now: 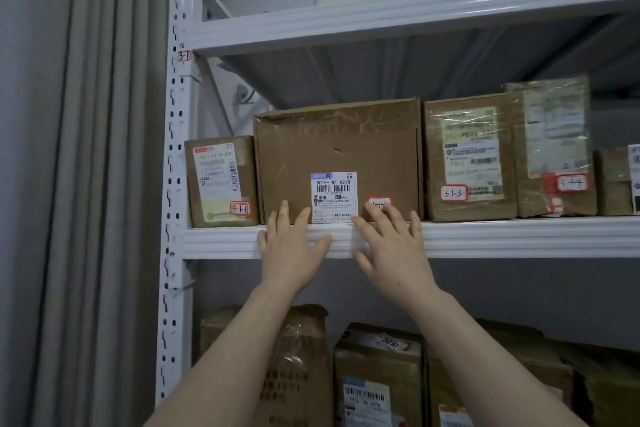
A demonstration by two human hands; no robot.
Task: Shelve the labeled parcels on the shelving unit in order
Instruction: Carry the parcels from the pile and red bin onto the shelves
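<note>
Both hands, left hand (291,246) and right hand (391,246), press flat-fingered, gripping nothing, against the big box (337,146), between box 3-1-1 (221,180) and box 3-1-3 (467,156). Uneven pushing could skew it, jamming neighbours.

Single wide-angle head view. Faces shelf (502,237) head-on, near, roughly at its height; post (175,156) at 9 o'clock, curtain (86,184) past it.
</note>
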